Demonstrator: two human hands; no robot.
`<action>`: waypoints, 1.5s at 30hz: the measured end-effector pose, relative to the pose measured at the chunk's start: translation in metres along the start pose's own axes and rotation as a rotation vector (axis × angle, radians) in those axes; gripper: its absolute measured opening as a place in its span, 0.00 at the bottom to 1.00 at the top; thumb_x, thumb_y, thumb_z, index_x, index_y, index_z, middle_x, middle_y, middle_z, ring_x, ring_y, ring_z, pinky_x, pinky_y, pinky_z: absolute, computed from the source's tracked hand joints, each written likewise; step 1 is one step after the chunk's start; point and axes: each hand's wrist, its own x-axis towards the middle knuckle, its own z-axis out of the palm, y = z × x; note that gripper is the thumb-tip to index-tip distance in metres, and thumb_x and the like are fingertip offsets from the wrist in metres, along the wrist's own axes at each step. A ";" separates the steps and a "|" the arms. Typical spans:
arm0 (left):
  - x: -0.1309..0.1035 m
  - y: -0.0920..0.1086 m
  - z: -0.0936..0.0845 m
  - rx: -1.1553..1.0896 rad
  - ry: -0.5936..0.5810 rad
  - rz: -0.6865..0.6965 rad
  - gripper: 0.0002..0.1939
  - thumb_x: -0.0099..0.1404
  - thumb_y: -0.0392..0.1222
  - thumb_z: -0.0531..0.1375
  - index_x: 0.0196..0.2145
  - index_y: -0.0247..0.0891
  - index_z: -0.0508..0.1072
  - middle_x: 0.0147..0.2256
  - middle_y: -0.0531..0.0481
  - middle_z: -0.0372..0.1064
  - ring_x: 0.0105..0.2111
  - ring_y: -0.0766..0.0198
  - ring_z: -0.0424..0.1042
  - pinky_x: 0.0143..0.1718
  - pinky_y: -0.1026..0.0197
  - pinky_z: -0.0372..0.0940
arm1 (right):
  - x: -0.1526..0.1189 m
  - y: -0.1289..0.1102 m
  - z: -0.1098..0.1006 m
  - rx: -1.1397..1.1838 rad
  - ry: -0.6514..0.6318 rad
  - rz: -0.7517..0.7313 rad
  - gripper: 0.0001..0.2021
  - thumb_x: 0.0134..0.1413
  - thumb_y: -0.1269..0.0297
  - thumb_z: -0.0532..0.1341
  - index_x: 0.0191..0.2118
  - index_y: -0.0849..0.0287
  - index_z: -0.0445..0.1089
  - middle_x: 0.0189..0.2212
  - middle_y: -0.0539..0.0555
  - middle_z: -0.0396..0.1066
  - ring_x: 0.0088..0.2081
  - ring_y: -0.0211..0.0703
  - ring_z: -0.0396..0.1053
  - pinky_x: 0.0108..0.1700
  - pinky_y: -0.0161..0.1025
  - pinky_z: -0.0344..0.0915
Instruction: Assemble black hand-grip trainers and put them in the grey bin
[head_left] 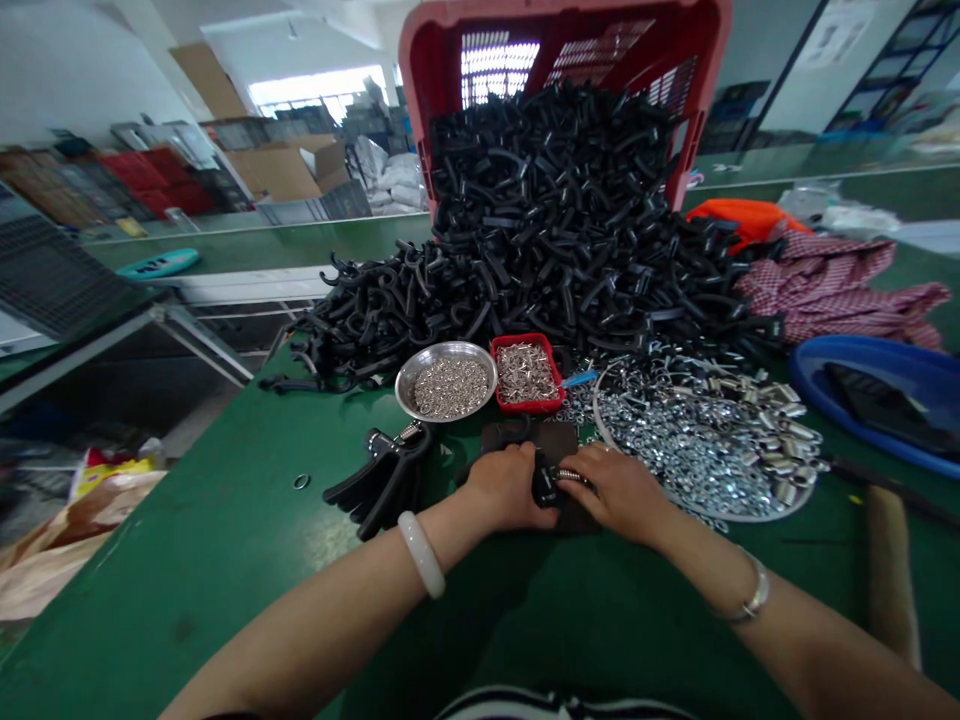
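Note:
My left hand (507,488) is closed around a black plastic handle (545,482), holding it over a dark flat block (564,438). From the right, my right hand (616,492) pinches a small metal coil spring (573,475) against the handle's end. Whether the spring is seated in the handle I cannot tell. Left of my hands lies a cluster of black hand grips (386,475) with a spring showing at the top. Just beyond the block stand a metal bowl (406,398) of tiny metal parts and a red tray (529,406) of pins.
A red crate (415,95) spills a large heap of black handles (555,230) across the back. On the right are a round tray (660,492) of rings and springs, a blue basin (825,362) holding a phone-like dark object, and a wooden-handled hammer (892,570). A loose ring (301,482) lies left.

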 end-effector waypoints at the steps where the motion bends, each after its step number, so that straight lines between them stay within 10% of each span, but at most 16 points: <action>1: -0.002 0.002 0.002 0.071 0.037 0.026 0.29 0.37 0.56 0.66 0.35 0.34 0.69 0.30 0.40 0.65 0.29 0.51 0.66 0.28 0.57 0.59 | -0.001 0.000 0.000 -0.002 -0.004 0.023 0.13 0.57 0.59 0.52 0.41 0.60 0.69 0.36 0.57 0.68 0.40 0.47 0.64 0.42 0.41 0.60; 8: -0.020 0.004 0.007 0.443 -0.029 0.113 0.34 0.54 0.60 0.53 0.51 0.33 0.62 0.39 0.42 0.63 0.40 0.52 0.61 0.35 0.54 0.59 | 0.013 0.007 -0.011 -0.012 -0.116 0.000 0.13 0.57 0.59 0.53 0.37 0.57 0.72 0.34 0.56 0.67 0.38 0.43 0.65 0.39 0.37 0.59; 21: -0.014 -0.020 0.004 0.368 -0.018 0.196 0.37 0.49 0.68 0.51 0.49 0.40 0.66 0.45 0.43 0.63 0.44 0.51 0.61 0.43 0.52 0.58 | 0.071 0.003 -0.002 -0.265 -0.219 -0.241 0.09 0.53 0.71 0.53 0.38 0.64 0.68 0.35 0.59 0.68 0.36 0.45 0.67 0.33 0.36 0.61; 31: -0.012 -0.021 0.005 0.302 -0.014 0.188 0.36 0.52 0.65 0.52 0.51 0.38 0.64 0.49 0.43 0.62 0.46 0.50 0.60 0.46 0.50 0.56 | 0.060 0.005 -0.001 -0.249 -0.209 -0.039 0.11 0.53 0.75 0.49 0.40 0.67 0.66 0.36 0.63 0.69 0.34 0.47 0.69 0.33 0.39 0.63; 37: -0.012 -0.027 0.011 0.170 0.036 0.139 0.34 0.49 0.64 0.56 0.47 0.37 0.67 0.47 0.45 0.64 0.45 0.53 0.61 0.46 0.53 0.57 | 0.066 0.008 -0.009 -0.096 -0.193 -0.035 0.09 0.47 0.74 0.54 0.36 0.64 0.68 0.32 0.58 0.71 0.34 0.43 0.69 0.35 0.36 0.63; 45: -0.007 -0.030 0.011 0.153 0.041 0.135 0.34 0.45 0.66 0.58 0.44 0.39 0.68 0.42 0.47 0.66 0.40 0.54 0.63 0.41 0.53 0.57 | 0.044 0.015 0.012 0.801 0.018 0.160 0.09 0.48 0.63 0.56 0.35 0.62 0.68 0.25 0.50 0.69 0.22 0.35 0.65 0.24 0.33 0.62</action>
